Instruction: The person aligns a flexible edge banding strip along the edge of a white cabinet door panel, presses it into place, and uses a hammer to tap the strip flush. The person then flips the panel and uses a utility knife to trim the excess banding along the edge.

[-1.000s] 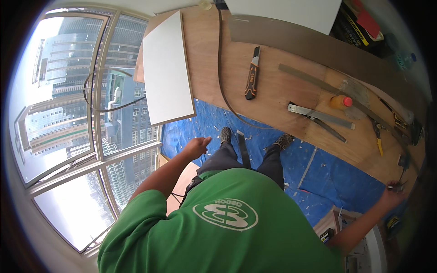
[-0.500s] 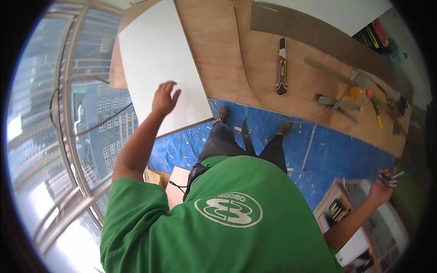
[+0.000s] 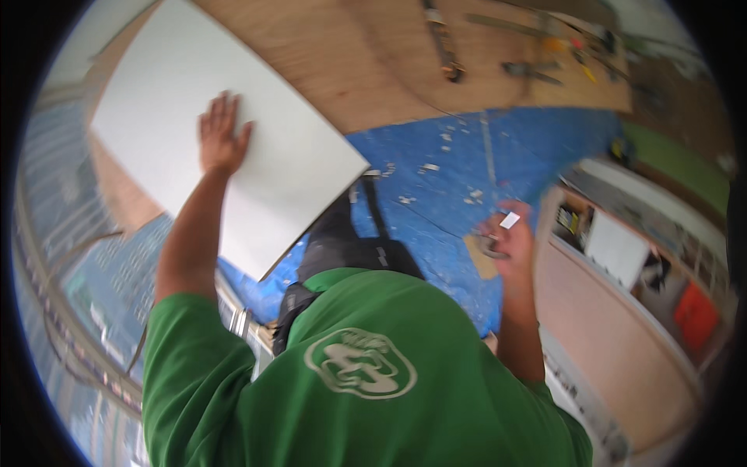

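My left hand lies with fingers spread on a large white panel, which rests over the plywood surface and overhangs its front edge at the left. My right hand is raised to the right of my body, its fingers closed around a small shiny metal tool, blurred and too small to name, with a bright white glint at the fingers. My dark-trousered legs are partly hidden under the panel.
An orange-black knife, long flat strips and yellow-handled tools lie on the plywood. A blue sheet with scraps covers the floor. An open wooden box holding items stands right. A window is left.
My left hand has moved up and flattened on the white panel, which now sits nearer my body. My right hand, still holding the metal tool, has moved inward. The camera view has swung.
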`<state>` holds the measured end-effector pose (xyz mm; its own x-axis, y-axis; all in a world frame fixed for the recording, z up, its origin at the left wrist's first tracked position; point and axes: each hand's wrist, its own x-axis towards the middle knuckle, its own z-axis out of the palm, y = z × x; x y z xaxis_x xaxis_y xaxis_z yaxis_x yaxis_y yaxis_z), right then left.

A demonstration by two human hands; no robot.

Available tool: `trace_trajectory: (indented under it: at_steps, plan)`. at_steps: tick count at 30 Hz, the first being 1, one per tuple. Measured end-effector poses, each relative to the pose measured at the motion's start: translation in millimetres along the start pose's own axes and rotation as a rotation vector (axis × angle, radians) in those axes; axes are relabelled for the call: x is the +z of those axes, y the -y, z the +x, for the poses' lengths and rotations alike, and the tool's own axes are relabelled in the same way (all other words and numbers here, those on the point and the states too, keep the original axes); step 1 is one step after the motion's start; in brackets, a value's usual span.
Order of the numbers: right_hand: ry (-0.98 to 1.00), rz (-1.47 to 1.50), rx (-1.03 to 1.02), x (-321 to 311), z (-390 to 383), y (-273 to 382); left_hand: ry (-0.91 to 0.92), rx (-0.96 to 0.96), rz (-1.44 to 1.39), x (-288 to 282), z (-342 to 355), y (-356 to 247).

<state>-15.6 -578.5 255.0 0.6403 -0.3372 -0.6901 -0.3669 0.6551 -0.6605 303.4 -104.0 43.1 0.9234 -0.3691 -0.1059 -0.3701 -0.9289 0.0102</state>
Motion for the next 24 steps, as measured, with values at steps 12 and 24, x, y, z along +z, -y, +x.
trace_trajectory:
  at_steps: [12,24]
  plan:
    - [0.198,0.164,-0.118,112,-58,-126,-0.138,-0.004,-0.007,5,-5,0]
    - [-0.03,0.224,0.004,82,-93,-268,-0.187,0.052,-0.088,18,-3,6]
